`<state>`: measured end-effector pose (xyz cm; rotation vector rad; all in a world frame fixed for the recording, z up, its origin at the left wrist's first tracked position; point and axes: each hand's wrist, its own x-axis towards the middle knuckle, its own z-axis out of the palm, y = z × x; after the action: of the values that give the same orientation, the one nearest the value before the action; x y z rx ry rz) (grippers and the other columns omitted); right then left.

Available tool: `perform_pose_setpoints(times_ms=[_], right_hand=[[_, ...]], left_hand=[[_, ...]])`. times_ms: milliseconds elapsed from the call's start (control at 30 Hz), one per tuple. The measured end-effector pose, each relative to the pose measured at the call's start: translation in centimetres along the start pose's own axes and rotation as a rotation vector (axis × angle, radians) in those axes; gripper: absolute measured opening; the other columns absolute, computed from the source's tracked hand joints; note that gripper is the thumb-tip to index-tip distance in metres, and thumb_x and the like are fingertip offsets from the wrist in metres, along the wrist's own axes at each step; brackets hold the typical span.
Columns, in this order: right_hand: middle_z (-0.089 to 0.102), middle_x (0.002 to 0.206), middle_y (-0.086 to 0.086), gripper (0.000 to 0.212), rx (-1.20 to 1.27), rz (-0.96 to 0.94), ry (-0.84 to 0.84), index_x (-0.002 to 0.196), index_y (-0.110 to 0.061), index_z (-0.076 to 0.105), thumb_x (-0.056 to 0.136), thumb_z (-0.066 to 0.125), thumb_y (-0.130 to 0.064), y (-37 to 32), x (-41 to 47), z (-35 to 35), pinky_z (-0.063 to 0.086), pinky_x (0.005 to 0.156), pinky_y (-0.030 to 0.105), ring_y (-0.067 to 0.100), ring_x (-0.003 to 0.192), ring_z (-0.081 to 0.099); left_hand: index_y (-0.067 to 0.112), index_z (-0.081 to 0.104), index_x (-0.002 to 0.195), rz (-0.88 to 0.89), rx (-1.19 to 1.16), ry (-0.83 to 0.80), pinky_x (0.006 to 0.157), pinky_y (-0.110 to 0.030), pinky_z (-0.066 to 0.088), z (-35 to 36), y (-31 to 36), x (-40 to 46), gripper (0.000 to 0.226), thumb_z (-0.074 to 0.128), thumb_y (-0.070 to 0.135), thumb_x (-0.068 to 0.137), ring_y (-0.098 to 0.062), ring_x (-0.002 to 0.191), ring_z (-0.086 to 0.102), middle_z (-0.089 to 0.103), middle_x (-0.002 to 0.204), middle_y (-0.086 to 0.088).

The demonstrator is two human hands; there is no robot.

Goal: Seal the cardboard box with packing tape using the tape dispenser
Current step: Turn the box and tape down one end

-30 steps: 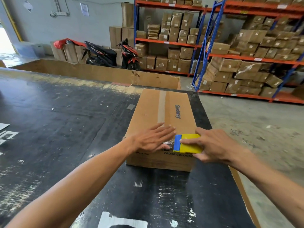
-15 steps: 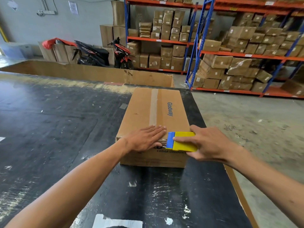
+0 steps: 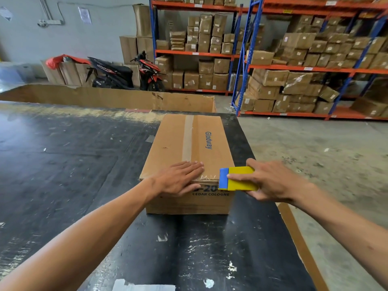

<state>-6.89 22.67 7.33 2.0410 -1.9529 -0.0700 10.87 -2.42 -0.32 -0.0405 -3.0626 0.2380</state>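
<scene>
"Glodway", "CEDAR COLOGNE" on cardboard box [image 3: 172, 143]

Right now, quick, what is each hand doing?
Left hand: open, flat on the box.
Right hand: closed, holding the dispenser.

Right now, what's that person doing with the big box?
A person is taping a cardboard box shut on a black table. The left hand lies flat on the box's near top edge, pressing on clear tape there. The right hand holds a yellow and blue tape dispenser at the box's near right corner. A strip of tape already runs along the top seam.
</scene>
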Motion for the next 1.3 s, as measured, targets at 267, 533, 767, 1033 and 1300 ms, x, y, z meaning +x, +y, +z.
perform_pose_setpoints(times_ms=[267, 533, 767, 1033, 1300], right_hand=[[0.053, 0.074, 0.005, 0.05, 0.059, -0.02, 0.02, 0.126, -0.044, 0.061, 0.076, 0.057, -0.05, 0.8, 0.2, 0.8, 0.03, 0.038, 0.025, 0.022, 0.041, 0.049], [0.055, 0.085, 0.003, 0.063, 0.107, -0.063, 0.067, 0.139, -0.049, 0.044, 0.079, 0.059, -0.058, 2.9, -2.2, 1.5, 0.04, 0.04, 0.028, 0.019, 0.05, 0.051], [0.054, 0.08, 0.001, 0.061, 0.051, -0.069, 0.095, 0.14, -0.045, 0.044, 0.082, 0.054, -0.059, 5.9, -5.5, 1.3, 0.025, 0.043, 0.021, 0.013, 0.048, 0.046], [0.056, 0.081, 0.002, 0.059, 0.031, -0.084, 0.139, 0.137, -0.043, 0.047, 0.081, 0.053, -0.058, 6.2, -4.9, 3.3, 0.023, 0.046, 0.019, 0.01, 0.052, 0.046], [0.057, 0.08, 0.002, 0.055, 0.047, -0.054, 0.213, 0.128, -0.039, 0.06, 0.075, 0.054, -0.053, 5.5, -4.9, 3.7, 0.022, 0.046, 0.021, 0.019, 0.05, 0.053]], left_hand=[[0.011, 0.003, 0.159, 0.009, 0.0, -0.074, 0.125, -0.042, -0.001, 0.2, 2.2, 3.9, 0.07, 0.011, 0.053, 0.104, -0.024, 0.154, 0.0, 0.001, 0.167, -0.01], [0.014, 0.004, 0.159, 0.02, -0.056, -0.081, 0.125, -0.037, -0.002, 0.5, 1.5, 3.9, 0.093, -0.011, 0.069, 0.085, -0.018, 0.153, 0.0, 0.003, 0.167, -0.006], [0.013, 0.003, 0.159, 0.02, -0.072, -0.081, 0.123, -0.033, -0.005, 0.8, 1.2, 4.1, 0.093, -0.007, 0.071, 0.088, -0.017, 0.153, -0.002, 0.002, 0.167, -0.006], [0.011, 0.013, 0.159, -0.019, -0.02, -0.037, 0.125, -0.041, 0.009, -0.3, 2.4, 4.2, 0.088, 0.0, 0.07, 0.095, -0.025, 0.151, 0.022, 0.023, 0.164, -0.012], [0.006, 0.016, 0.158, -0.008, 0.044, 0.01, 0.122, -0.049, 0.014, 1.0, 5.6, 8.0, 0.085, -0.005, 0.059, 0.095, -0.033, 0.151, 0.02, 0.019, 0.164, -0.017]])
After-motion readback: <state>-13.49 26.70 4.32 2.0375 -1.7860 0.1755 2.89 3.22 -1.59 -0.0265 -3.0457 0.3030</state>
